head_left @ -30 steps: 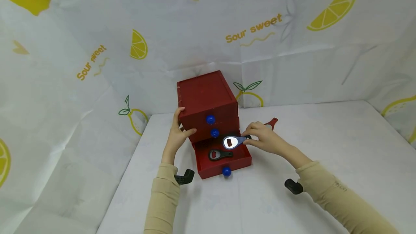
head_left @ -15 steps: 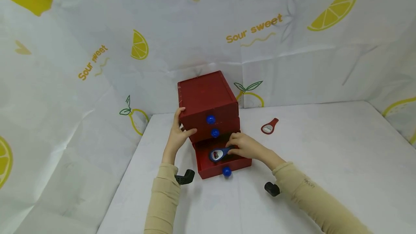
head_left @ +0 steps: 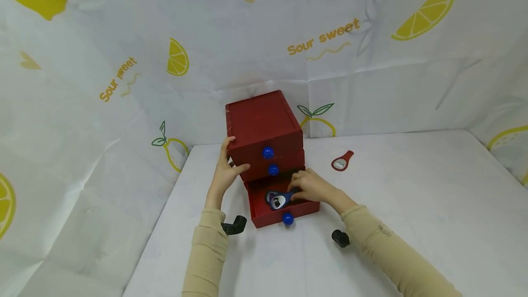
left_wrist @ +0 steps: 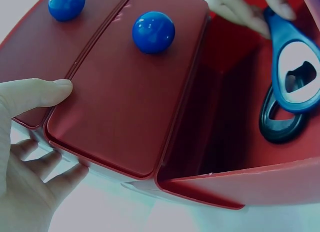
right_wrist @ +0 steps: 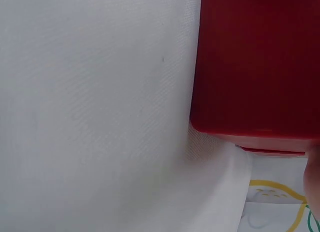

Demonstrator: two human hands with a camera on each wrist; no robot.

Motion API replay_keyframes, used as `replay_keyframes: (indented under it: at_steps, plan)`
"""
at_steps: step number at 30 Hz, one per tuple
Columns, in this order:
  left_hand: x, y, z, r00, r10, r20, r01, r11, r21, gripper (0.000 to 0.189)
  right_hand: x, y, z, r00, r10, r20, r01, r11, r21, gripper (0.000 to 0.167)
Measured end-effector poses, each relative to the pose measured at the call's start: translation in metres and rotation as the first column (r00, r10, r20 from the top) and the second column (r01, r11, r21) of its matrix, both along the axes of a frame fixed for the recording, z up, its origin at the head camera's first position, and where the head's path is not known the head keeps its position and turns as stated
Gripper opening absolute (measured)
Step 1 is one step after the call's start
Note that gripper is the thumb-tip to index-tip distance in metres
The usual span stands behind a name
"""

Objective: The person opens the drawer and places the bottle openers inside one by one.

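My left hand (head_left: 224,175) grips the left side of the red drawer cabinet (head_left: 264,118), thumb on the front and fingers along the side. The bottom drawer (head_left: 260,221) is pulled out. Inside it, my right hand (head_left: 314,187) pinches a blue bottle opener (left_wrist: 299,61) by its handle end, metal head pointing left. A black bottle opener (left_wrist: 281,129) lies on the drawer floor, partly covered by the blue one. The right wrist view shows the drawer's red outer wall (right_wrist: 260,66) and a bit of the hand (right_wrist: 312,187); the blue opener is out of sight there.
A red bottle opener (head_left: 341,162) lies on the white tabletop (head_left: 392,187), right of the cabinet. The two upper drawers are closed, each with a blue knob (head_left: 268,152). A lemon-printed white sheet (head_left: 231,58) hangs close behind the cabinet.
My right hand has carried the blue bottle opener left and down into the drawer, over the black one. Since half a second ago its head has swung slightly toward the drawer front. My left hand stays put.
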State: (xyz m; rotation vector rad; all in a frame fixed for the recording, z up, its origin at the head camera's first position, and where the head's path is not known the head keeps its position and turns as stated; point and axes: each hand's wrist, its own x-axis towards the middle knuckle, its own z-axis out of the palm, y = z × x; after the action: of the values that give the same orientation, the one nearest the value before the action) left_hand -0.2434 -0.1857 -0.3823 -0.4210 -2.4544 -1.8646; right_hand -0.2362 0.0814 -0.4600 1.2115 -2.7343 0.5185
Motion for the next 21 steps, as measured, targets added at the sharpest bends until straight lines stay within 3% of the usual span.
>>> replay_keyframes:
  at_steps: [5,10,16,21]
  plan:
    - [0.0001,0.0005,-0.0001,1.0,0.007,0.003,-0.007,1.0,-0.005,0.077,-0.001,-0.0011,-0.0002,1.0,-0.009,0.014,0.008,0.997,0.08,0.021]
    - [0.0001,0.0005,-0.0016,1.0,0.009,0.002,-0.009,1.0,0.001,0.078,-0.0014,-0.0009,-0.0011,1.0,-0.002,-0.024,0.004,0.997,0.079,0.018]
    - [0.0002,0.0012,-0.001,1.0,0.012,-0.018,-0.012,1.0,0.004,0.079,-0.0009,-0.0001,-0.002,0.999,-0.001,-0.036,0.001,1.0,0.015,0.015]
    - [0.0006,0.0019,-0.0005,1.0,0.008,-0.013,-0.008,1.0,0.011,0.079,0.0003,0.0041,-0.0022,0.999,-0.011,-0.036,0.008,0.995,-0.095,0.016]
